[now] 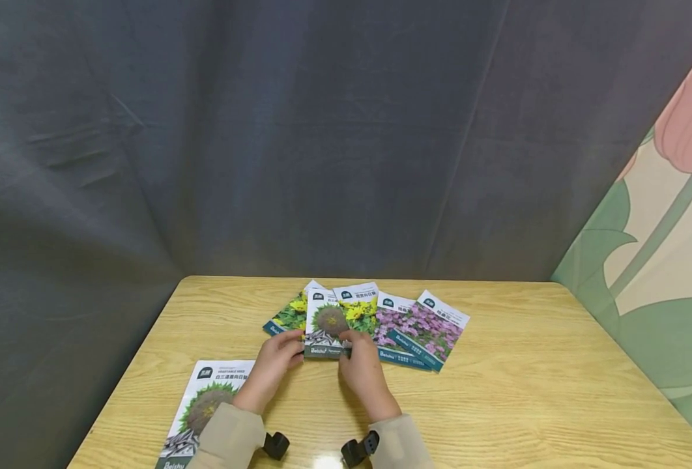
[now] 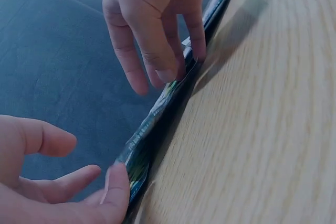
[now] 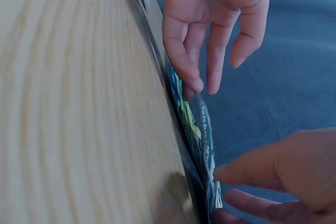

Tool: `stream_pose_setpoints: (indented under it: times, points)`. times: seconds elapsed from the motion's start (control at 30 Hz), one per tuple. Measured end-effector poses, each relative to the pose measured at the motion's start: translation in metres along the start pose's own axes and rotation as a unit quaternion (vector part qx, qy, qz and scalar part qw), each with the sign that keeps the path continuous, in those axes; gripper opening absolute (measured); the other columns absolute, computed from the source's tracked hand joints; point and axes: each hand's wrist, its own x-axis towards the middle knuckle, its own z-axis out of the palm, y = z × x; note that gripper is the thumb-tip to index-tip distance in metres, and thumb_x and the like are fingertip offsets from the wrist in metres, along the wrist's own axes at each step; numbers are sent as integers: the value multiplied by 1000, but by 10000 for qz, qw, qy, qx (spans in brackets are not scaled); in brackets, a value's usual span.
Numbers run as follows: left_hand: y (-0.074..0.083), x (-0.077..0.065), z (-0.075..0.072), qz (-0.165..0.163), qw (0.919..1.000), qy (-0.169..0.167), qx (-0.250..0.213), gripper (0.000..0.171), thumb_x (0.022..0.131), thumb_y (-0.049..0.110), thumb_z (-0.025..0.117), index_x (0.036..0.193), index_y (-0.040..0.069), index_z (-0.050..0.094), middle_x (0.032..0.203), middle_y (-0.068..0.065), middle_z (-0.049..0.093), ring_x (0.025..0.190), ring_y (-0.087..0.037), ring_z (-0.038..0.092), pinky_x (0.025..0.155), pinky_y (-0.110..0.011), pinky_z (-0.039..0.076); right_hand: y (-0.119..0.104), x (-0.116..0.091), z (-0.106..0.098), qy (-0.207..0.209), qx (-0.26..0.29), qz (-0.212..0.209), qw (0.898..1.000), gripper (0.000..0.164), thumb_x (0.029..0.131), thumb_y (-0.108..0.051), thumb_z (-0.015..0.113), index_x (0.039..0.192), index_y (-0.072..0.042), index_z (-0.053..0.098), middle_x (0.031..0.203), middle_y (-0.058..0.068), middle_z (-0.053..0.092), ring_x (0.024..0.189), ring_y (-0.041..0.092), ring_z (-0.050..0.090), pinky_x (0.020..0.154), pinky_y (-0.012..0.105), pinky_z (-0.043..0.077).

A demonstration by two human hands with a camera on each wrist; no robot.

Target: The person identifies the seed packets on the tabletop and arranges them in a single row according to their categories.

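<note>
A seed packet with a green-fringed sunflower head (image 1: 327, 319) lies over other packets at the table's back, its lower edge lifted slightly toward me. My left hand (image 1: 277, 361) pinches its lower left corner between thumb and finger; the right wrist view shows this left hand (image 3: 210, 30) at the packet edge (image 3: 206, 135). At the lower right corner, my right hand (image 1: 362, 371) grips the packet with thumb on the front. Behind it lie two yellow-flower packets, one at left (image 1: 290, 314) and one at right (image 1: 360, 305), partly covered.
Two pink-flower packets, one (image 1: 389, 319) under the other (image 1: 440, 326), overlap to the right. A larger sunflower packet (image 1: 205, 397) lies front left, partly under my left forearm. Dark cloth (image 1: 346, 143) hangs behind the wooden table (image 1: 528, 391); a floral panel (image 1: 663, 260) stands right.
</note>
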Motion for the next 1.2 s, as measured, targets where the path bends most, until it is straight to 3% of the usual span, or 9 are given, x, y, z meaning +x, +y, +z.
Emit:
stream_pose_setpoints:
  times: [0.17, 0.27, 0.57, 0.73, 0.9, 1.07, 1.2]
  points:
    - [-1, -1, -1, -82, 9994, -99, -326, 46, 101, 3, 49, 142, -16, 44, 138, -33, 52, 103, -19, 60, 82, -26, 55, 0, 0, -2, -111, -28, 134, 9998, 23, 82, 10, 71, 104, 7, 70, 101, 21, 64, 87, 31, 64, 72, 42, 57]
    - [-1, -1, 0, -77, 9994, -88, -327, 45, 100, 3, 50, 141, -15, 45, 131, -30, 58, 96, -14, 60, 78, -24, 55, -1, -1, -4, -145, 11, 180, 9997, 18, 84, 9, 71, 102, 7, 71, 99, 20, 64, 85, 31, 64, 70, 41, 57]
    - [-1, -4, 1, -192, 9995, -59, -235, 43, 99, 4, 59, 138, -13, 50, 113, -18, 63, 89, -17, 63, 82, -37, 59, -2, -2, -4, -95, 0, 190, 9998, 16, 81, 9, 71, 96, 5, 72, 97, 20, 66, 86, 33, 65, 72, 44, 57]
    - [1, -4, 0, -204, 9996, -113, -184, 43, 96, 1, 61, 135, -12, 48, 117, -24, 60, 95, -21, 65, 84, -42, 60, -1, -1, -4, -20, 66, 178, 9998, 16, 80, 9, 69, 95, 5, 71, 95, 19, 65, 81, 29, 63, 67, 41, 55]
    - [5, -6, -4, -219, 9995, -199, -111, 42, 96, 2, 61, 134, -9, 48, 123, -26, 59, 99, -23, 65, 87, -42, 59, 0, -1, -5, -91, 279, 269, 9992, 17, 82, 8, 67, 99, 6, 69, 98, 20, 64, 86, 33, 65, 71, 43, 57]
    - [9, -8, -12, -246, 9989, -397, -22, 45, 97, 5, 61, 137, -7, 45, 125, -24, 58, 101, -23, 65, 88, -41, 58, 2, 1, -6, -162, 487, 419, 9978, 20, 84, 6, 67, 103, 7, 69, 100, 21, 66, 92, 35, 64, 76, 47, 56]
    - [14, -7, -22, -273, 9961, -834, 79, 49, 97, 7, 59, 140, -7, 40, 117, -17, 60, 99, -18, 63, 87, -38, 56, 4, 3, -8, -278, 792, 639, 9944, 25, 84, 4, 67, 109, 8, 67, 100, 21, 68, 91, 34, 65, 75, 47, 57]
